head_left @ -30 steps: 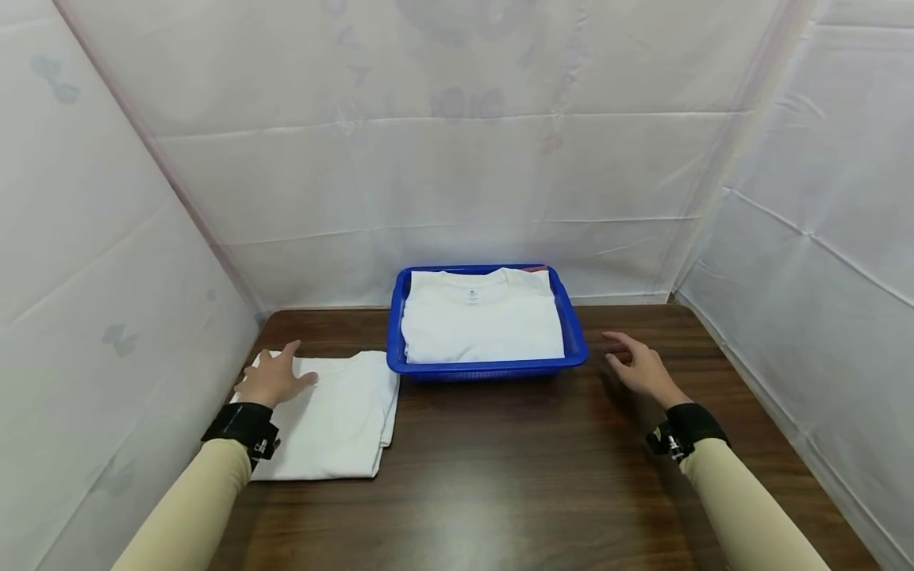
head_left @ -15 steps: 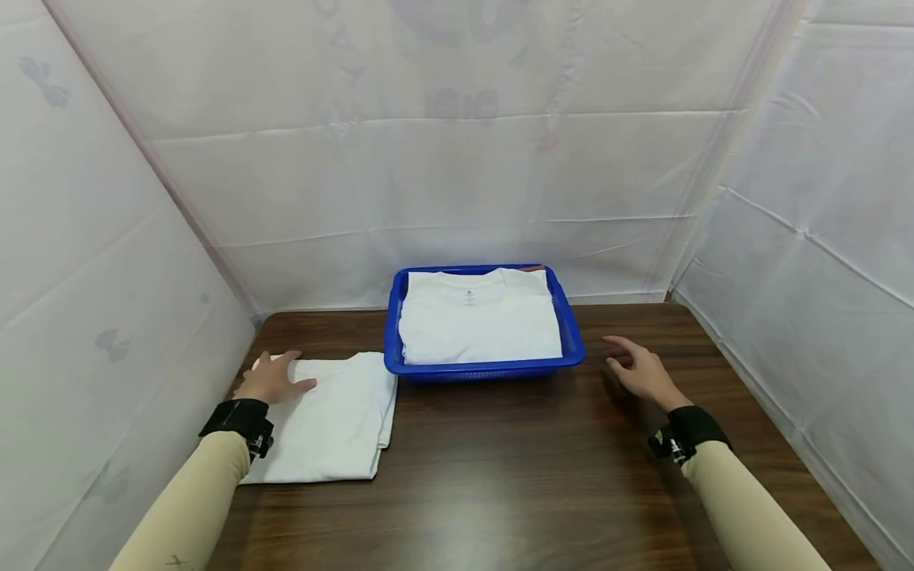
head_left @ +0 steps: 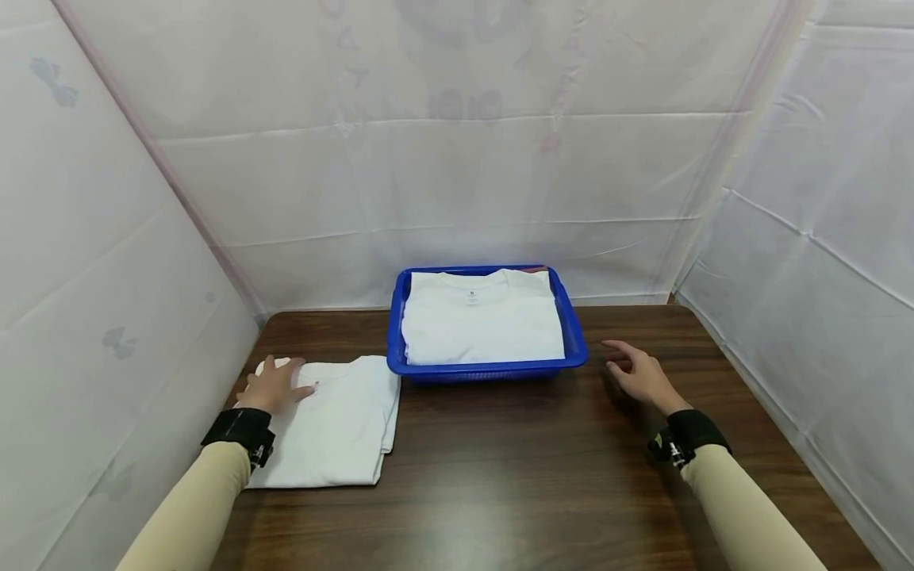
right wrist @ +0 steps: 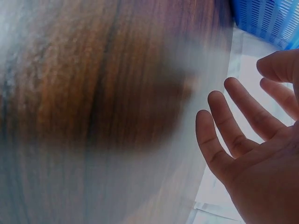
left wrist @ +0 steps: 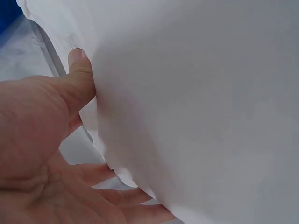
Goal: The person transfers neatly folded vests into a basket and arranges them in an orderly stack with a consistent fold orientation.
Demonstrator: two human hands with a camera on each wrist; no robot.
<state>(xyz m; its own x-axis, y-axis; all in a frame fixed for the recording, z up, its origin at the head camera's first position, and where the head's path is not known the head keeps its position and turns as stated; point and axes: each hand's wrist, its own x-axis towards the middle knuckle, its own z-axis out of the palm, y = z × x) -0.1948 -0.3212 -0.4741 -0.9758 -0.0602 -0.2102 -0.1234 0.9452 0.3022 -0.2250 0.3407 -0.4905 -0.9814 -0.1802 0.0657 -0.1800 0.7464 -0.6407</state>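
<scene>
My left hand (head_left: 267, 387) rests at the left edge of a folded white T-shirt (head_left: 336, 428) on the table's left side. In the left wrist view, the thumb (left wrist: 79, 60) lies against the white cloth (left wrist: 201, 112), and the straight, spread fingers (left wrist: 124, 196) meet its edge. My right hand (head_left: 643, 377) hovers over the wood to the right of a blue basket (head_left: 493, 370), holding nothing. Its fingers (right wrist: 217, 140) are loosely spread in the right wrist view. Another folded white T-shirt (head_left: 481, 329), collar to the back, lies in the basket.
The dark wooden table (head_left: 493, 468) has white sheeting (head_left: 457, 182) behind it and on both sides. A small reddish thing (head_left: 535, 270) shows at the basket's back right corner, its kind unclear.
My left hand has come down slightly onto the left part of the folded T-shirt. The right hand has barely moved, and the basket stays put.
</scene>
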